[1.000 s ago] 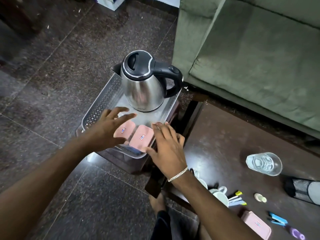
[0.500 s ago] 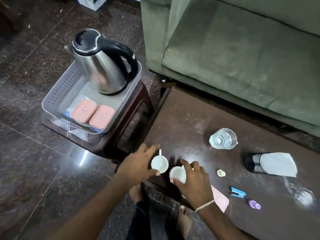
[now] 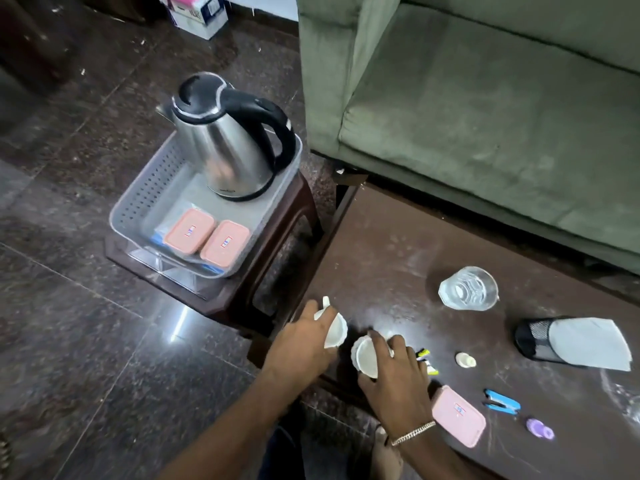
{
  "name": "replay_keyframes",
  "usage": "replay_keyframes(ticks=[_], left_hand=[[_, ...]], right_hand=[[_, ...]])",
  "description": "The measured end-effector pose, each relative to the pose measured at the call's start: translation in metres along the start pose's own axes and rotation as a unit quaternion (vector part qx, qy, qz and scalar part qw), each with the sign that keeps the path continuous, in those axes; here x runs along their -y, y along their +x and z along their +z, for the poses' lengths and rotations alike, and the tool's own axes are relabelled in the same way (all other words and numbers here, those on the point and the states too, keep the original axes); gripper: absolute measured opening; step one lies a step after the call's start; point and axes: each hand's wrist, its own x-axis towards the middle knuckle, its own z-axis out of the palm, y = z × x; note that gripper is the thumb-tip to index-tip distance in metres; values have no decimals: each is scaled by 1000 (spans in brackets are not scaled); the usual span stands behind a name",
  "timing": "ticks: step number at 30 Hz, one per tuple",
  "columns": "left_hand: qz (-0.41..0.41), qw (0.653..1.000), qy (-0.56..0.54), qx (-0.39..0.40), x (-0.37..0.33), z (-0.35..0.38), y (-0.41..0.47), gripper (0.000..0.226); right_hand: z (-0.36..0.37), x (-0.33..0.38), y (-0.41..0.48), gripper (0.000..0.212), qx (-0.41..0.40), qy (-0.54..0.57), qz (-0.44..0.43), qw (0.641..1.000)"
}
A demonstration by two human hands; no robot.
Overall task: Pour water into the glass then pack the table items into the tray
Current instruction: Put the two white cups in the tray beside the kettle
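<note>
A grey perforated tray (image 3: 138, 199) rests on a dark stool at the left. It holds a steel kettle (image 3: 228, 140) and two pink-lidded boxes (image 3: 207, 239). At the near edge of the brown table (image 3: 388, 244), my left hand (image 3: 301, 348) grips a tilted white cup (image 3: 336, 330). My right hand (image 3: 394, 379) grips a second white cup (image 3: 365, 356) beside it. A glass with water (image 3: 468, 288) stands further back. A third pink box (image 3: 459, 415) lies by my right wrist.
On the table lie a black mesh holder with white paper (image 3: 571, 341) on its side, a blue stapler (image 3: 502, 401), a purple item (image 3: 539, 428), a small cream object (image 3: 465, 359) and markers (image 3: 427, 360). A green sofa (image 3: 485, 98) borders the table's far side.
Both hands left the pink boxes in the tray and came back to the table. Each has closed on a white cup, and the left cup now tilts.
</note>
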Motion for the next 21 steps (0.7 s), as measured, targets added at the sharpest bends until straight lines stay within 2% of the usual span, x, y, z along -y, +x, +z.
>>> replay_keyframes(ticks=[5,11,15,21], left_hand=[[-4,993,-60,-101,45,-104,-20,71],[-27,972,-57,-226,127,-211,-7,75],[-49,968,-52,-242,170,-247,19,74],[-52,973,-64,-215,219,-256,73,73]], right_hand=[[-63,60,17,69,-80,109,-42,990],[-130,149,67,69,-173,193,-93,961],[-142,204,110,67,-205,185,-80,958],[-117,252,170,71,-205,140,-27,968]])
